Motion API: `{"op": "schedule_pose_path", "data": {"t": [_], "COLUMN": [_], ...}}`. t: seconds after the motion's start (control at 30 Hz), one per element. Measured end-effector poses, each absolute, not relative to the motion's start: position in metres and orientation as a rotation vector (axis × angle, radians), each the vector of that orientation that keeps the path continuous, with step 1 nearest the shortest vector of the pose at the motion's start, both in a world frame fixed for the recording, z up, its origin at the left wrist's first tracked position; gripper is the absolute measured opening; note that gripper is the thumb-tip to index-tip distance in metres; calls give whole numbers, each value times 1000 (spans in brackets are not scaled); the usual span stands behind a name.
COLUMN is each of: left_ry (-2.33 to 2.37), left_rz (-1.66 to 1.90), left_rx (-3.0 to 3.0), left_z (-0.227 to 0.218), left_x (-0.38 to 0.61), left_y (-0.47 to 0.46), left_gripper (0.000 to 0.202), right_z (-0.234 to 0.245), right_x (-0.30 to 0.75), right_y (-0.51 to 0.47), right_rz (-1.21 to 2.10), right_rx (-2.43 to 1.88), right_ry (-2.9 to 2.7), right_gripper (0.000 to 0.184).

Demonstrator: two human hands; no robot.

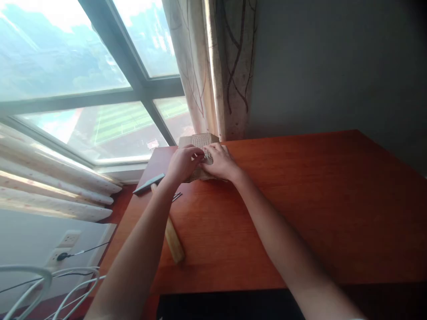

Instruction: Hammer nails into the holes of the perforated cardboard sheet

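Wooden table [320,200] by the window [116,126], cardboard box [201,140] near its far edge: right hand [219,161] on it, left hand [185,162] beside in a pinch-like grip, can't tell from here if either holds anything; likely fine two-handed work, next move calls for a steady box.

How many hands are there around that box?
2: the left hand at the left part of the box, and the right hand close beside it, toward the box's right. No other hand shows.
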State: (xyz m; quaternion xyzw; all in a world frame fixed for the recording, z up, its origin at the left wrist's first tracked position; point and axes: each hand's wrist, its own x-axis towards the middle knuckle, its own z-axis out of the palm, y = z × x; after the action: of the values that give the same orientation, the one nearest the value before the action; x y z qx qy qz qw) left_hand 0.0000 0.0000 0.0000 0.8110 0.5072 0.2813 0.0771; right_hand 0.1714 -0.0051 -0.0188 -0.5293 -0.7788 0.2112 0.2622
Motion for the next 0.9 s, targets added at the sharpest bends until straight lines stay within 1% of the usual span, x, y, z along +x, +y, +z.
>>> {"op": "schedule_pose_path", "data": {"t": [0.13, 0.23, 0.33, 0.4, 0.47, 0.57, 0.73, 0.9], "left_ry": [1562, 1544, 1515, 1594, 1721, 1904, 2025, 2116], "left_rz": [1184, 1429, 1513, 1441, 1291, 1041, 669, 499], "left_rx": [2227, 2023, 1887, 1870, 1919, 2041, 2203, 2186], "left_z": [6, 19, 32, 34, 27, 6, -25, -31], "left_x": [0, -6, -18, -30, -43, -58, -62, -60], "left_y": [-11, -24, -45, -62, -79, -99, -118, -122], "left_gripper": [16, 14, 16, 18, 19, 19, 17, 17], "right_z": [-18, -19, -20, -21, -20, -19, -20, -21], "right_x": [171, 171, 172, 172, 172, 172, 172, 173], "right_y": [-5, -5, -5, -4, -4, -5, -5, -4], "right_rz": [585, 588, 592, 595, 594, 594, 603, 606], "right_rx": [-1436, -1442, -1441, -1442, -1441, -1436, -1432, -1434], "right_ry": [-2128, -2127, -2118, -2115, -2115, -2115, -2115, -2119], "right_gripper": [70, 71, 69, 68, 67, 67, 64, 63]}}
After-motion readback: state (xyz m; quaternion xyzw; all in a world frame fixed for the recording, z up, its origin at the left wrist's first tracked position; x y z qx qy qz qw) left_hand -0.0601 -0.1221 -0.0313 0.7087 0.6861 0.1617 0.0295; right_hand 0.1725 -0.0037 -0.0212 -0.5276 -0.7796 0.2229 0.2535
